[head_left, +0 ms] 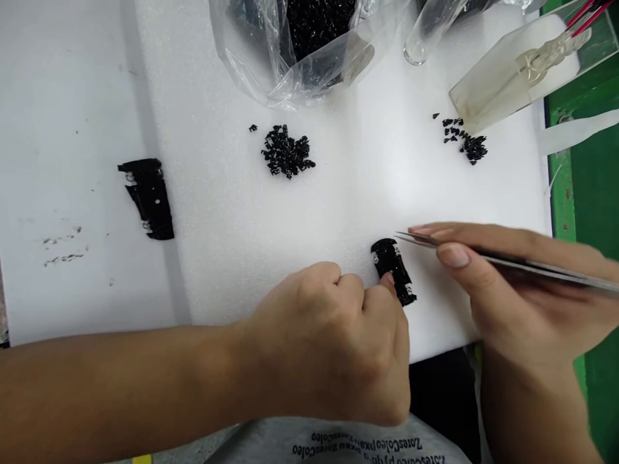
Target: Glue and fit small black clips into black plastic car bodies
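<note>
A small black plastic part (393,263) with shiny metal bits along its edges lies on the white foam sheet. My left hand (338,341) is curled into a fist beside it, one fingertip or thumb tip pressing on its lower half. My right hand (503,277) grips metal tweezers (532,265), whose points are just right of the part's upper end and apart from it. Nothing shows between the tips. At the far left lies a similar black part (153,200), which neither hand touches.
Two heaps of tiny black pieces, one in the middle (286,152) and one at right (472,147), lie on the foam sheet (217,245). Behind is a clear plastic bag (251,71) of black pieces. A translucent container (498,80) and a clear tube (432,29) stand at upper right.
</note>
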`<action>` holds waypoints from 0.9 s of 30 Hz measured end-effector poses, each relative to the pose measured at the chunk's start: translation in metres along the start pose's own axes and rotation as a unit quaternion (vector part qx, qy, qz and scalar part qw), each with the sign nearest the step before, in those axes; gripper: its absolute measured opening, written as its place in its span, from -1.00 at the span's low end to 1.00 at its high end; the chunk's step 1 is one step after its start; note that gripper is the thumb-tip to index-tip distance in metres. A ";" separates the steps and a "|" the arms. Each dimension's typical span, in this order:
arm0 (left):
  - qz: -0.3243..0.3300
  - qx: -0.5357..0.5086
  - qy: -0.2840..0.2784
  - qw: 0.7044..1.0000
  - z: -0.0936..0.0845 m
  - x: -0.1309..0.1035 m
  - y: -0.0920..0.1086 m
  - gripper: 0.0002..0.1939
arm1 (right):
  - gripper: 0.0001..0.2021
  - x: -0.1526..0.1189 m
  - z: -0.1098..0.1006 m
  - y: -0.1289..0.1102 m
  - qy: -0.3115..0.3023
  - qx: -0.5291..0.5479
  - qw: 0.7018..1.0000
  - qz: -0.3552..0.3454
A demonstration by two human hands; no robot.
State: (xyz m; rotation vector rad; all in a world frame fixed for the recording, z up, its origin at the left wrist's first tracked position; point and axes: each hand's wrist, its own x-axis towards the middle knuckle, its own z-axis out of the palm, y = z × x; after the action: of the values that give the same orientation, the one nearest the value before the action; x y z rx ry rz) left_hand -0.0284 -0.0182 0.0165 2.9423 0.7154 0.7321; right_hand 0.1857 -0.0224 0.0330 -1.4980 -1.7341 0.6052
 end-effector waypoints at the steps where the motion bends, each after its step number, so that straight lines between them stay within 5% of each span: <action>1: 0.001 0.002 0.000 1.000 0.000 0.000 -0.001 -0.91 | -0.77 0.006 -0.001 0.002 -0.022 0.014 1.000 -0.008; 5: 0.000 0.007 -0.002 1.000 0.001 0.000 -0.001 -0.91 | -0.72 0.016 0.001 0.015 -0.089 0.085 0.990 -0.068; 20: -0.003 -0.018 -0.008 1.000 0.002 -0.001 -0.002 -0.89 | -0.48 0.008 0.006 0.026 -0.072 0.067 0.981 -0.166; 27: -0.010 -0.019 -0.012 1.000 -0.001 0.000 -0.003 -0.87 | -0.51 0.009 0.005 0.024 -0.073 0.058 0.985 -0.143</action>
State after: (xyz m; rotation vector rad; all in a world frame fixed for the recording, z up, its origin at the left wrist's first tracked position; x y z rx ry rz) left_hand -0.0300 -0.0158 0.0170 2.9017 0.7191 0.6992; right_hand 0.1966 -0.0086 0.0141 -1.1214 -1.9455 0.6641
